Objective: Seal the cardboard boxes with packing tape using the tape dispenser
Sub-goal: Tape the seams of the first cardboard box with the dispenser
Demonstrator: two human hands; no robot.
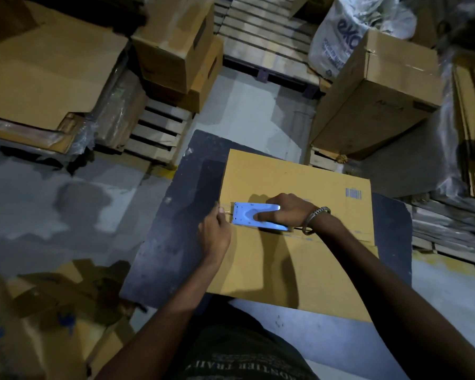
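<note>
Your right hand [291, 208] grips the dispenser [258, 216], which sits on the box [285, 259] at the left end of its centre seam [337, 237]. The seam's long axis runs away to your right, so the stroke lies that way, toward your wrist. Your left hand [217, 229] is at the box's left edge, fingers curled there; whether it pinches the tape end you cannot tell. The box rests on a dark counter [176, 229], with stacked cartons [379, 86] and pallets [159, 133] close around.
</note>
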